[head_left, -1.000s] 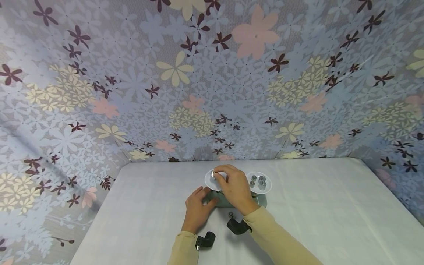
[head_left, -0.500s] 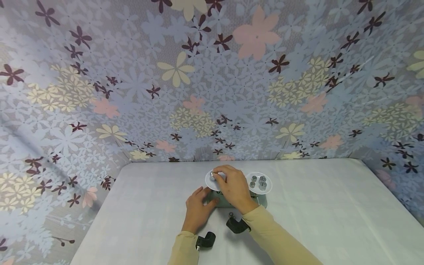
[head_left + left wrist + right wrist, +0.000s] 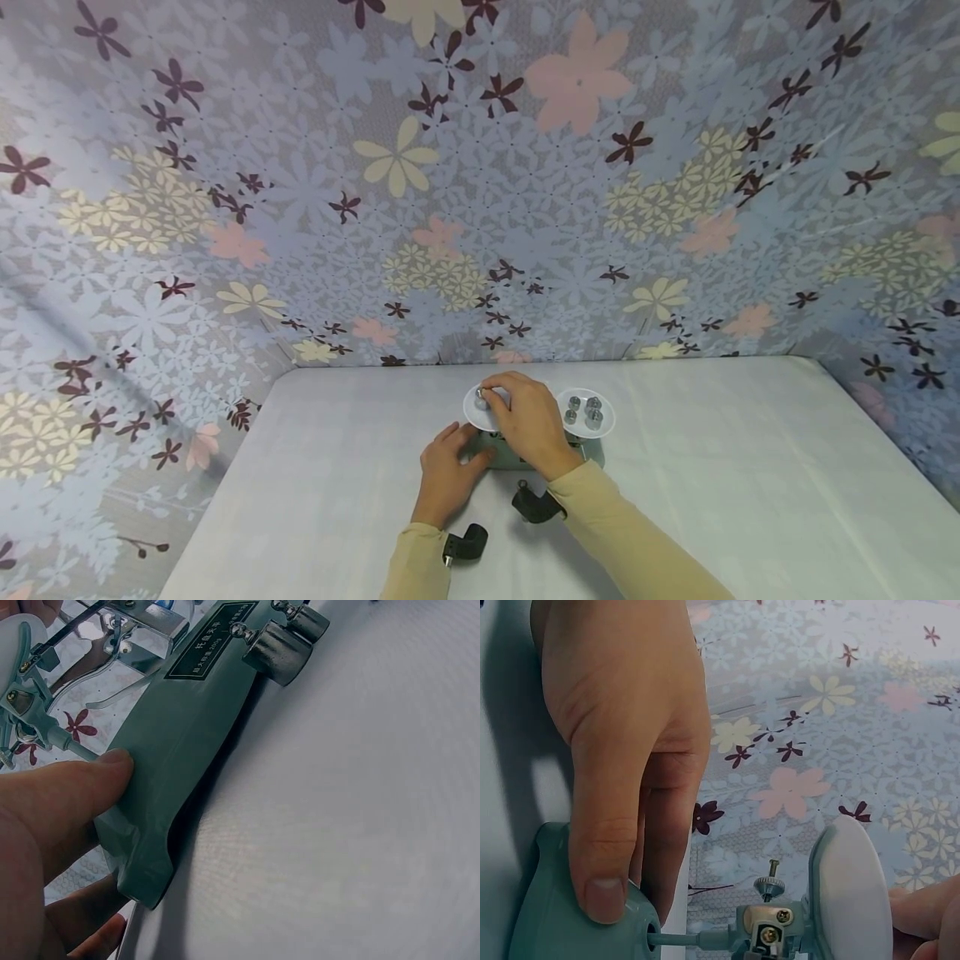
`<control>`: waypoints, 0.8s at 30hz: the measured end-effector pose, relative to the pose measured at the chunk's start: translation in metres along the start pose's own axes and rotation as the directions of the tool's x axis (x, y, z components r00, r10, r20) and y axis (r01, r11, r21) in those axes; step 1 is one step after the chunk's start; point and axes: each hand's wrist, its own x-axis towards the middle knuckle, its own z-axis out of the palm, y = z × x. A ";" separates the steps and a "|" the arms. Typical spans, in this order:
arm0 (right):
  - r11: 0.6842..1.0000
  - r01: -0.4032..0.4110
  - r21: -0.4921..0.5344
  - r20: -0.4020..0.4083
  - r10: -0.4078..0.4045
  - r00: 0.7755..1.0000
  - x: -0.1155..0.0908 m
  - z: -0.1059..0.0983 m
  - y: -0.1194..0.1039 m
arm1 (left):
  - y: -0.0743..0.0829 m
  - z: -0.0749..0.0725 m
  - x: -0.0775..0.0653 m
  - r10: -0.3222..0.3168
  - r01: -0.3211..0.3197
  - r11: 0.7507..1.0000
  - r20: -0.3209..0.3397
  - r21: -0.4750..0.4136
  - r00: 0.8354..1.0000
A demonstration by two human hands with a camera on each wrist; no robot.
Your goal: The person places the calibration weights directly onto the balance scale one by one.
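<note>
A green pan balance (image 3: pixel 506 454) stands on the table with two white pans. My left hand (image 3: pixel 448 471) grips the left end of its base, thumb (image 3: pixel 97 776) on the near side and fingers behind. My right hand (image 3: pixel 534 421) reaches over the balance and pinches a small shiny metal weight (image 3: pixel 481 400) in the left pan (image 3: pixel 472 417). Several metal weights (image 3: pixel 592 411) stand in the right pan (image 3: pixel 609 417). In the right wrist view, the left pan (image 3: pixel 855 892) partly hides the right fingertips (image 3: pixel 926 922).
Close in front of the base stand two knobbed metal weights, the bigger one (image 3: pixel 277 652) beside a smaller one (image 3: pixel 309 622). A black device (image 3: pixel 467 543) is worn on each wrist. Behind the white tabletop (image 3: pixel 750 467) rises a floral-patterned wall (image 3: pixel 480 208).
Hardly anything differs. The weight in the right fingers sits very slightly lower at the left pan, and the left hand keeps its place on the base.
</note>
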 end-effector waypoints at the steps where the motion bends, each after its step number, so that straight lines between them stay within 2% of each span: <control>1: 1.000 0.002 -0.004 0.001 -0.002 1.000 0.000 0.000 0.000 | 0.000 0.000 0.000 -0.001 0.001 1.000 -0.001 -0.002 1.000; 15: 1.000 0.012 -0.027 -0.021 -0.012 1.000 -0.005 -0.004 -0.004 | 0.000 0.001 -0.001 -0.007 0.007 1.000 0.006 -0.013 1.000; 24: 0.997 0.061 0.055 -0.035 -0.059 0.998 -0.022 -0.014 -0.006 | 0.003 -0.001 -0.001 -0.023 0.023 1.000 0.009 -0.010 1.000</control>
